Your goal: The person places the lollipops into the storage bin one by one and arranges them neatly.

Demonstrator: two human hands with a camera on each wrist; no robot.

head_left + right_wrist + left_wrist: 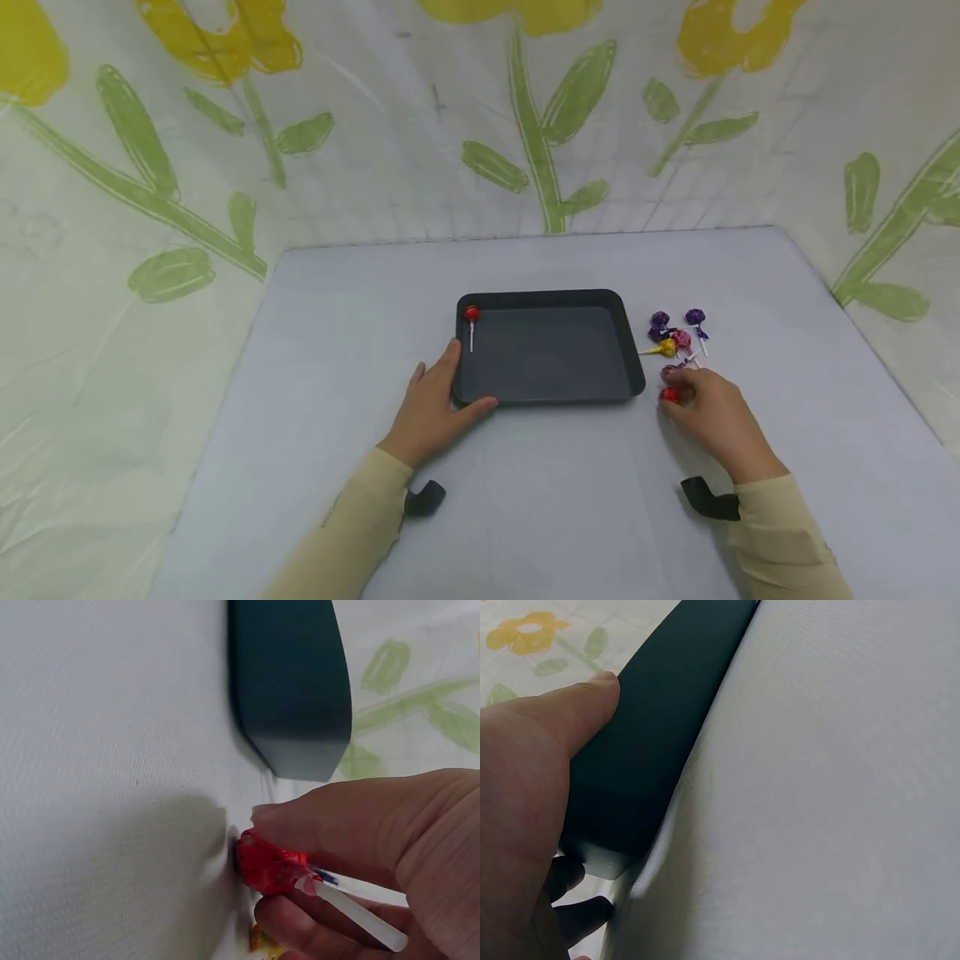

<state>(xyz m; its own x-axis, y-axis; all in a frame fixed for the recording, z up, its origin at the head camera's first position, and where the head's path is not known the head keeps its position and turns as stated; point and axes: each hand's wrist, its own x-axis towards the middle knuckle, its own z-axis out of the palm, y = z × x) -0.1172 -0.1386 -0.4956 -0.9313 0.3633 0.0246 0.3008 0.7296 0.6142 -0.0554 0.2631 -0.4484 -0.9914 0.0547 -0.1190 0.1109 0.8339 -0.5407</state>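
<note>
A dark grey rectangular tray (555,354) lies on the table. My left hand (429,414) braces its near left corner, thumb along the front wall and fingers spread by the left side; the thumb (577,709) shows straight against the wall in the left wrist view. Inside the tray's far left corner lies one red-wrapped lollipop (471,314), its stick toward me. To the right of the tray, my right hand (716,421) pinches another red lollipop (270,862) between thumb and fingers, low over the table. Its white stick (360,919) points back toward the palm.
Beyond the right hand, several lollipops lie in a loose group: purple ones (695,317), a yellow one (667,347) and a pink one (682,339). A white sheet painted with yellow flowers hangs behind the white table (360,308).
</note>
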